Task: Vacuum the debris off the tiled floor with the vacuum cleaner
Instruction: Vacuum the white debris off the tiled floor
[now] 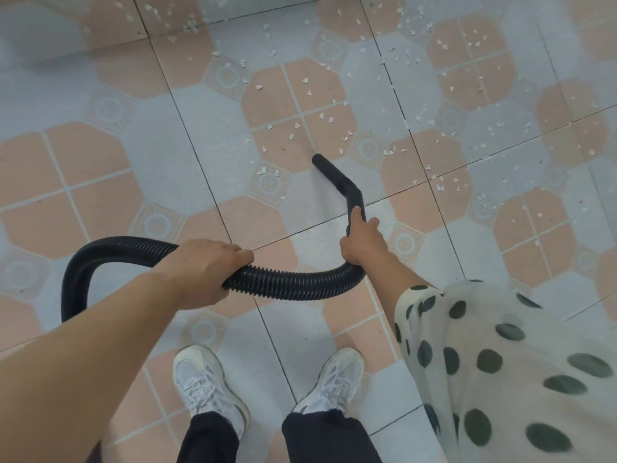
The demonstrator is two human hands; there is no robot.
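**Nozzle at the near edge of the scraps**

We stand over the tiled floor [160, 168] with the black ribbed hose [293, 284] held in both hands. Our left hand [207, 272] grips the hose from above, fingers [238, 254] wrapped round it. Our right hand [362, 240], coming out of a spotted sleeve [484, 345], holds the stiff bent end piece just behind its elbow. The nozzle [320, 159] points forward and down, its mouth low over a pink tile; whether it touches the floor we cannot tell. The vacuum cleaner's body is out of view: the hose loops away to the left and passes behind our forearm.

The debris [300, 123], small white chips, lies scattered ahead of the nozzle and to its right, thickest toward the far edge. The tiles near our shoes [207, 382] look mostly free of it.

We judge the suction pass to be in hand, with most of the chips yet to be taken. The next move calls for pushing the nozzle forward and rightward through the scatter, keeping its mouth low. Our left hand must feed slack so the hose does not drag the tip back.
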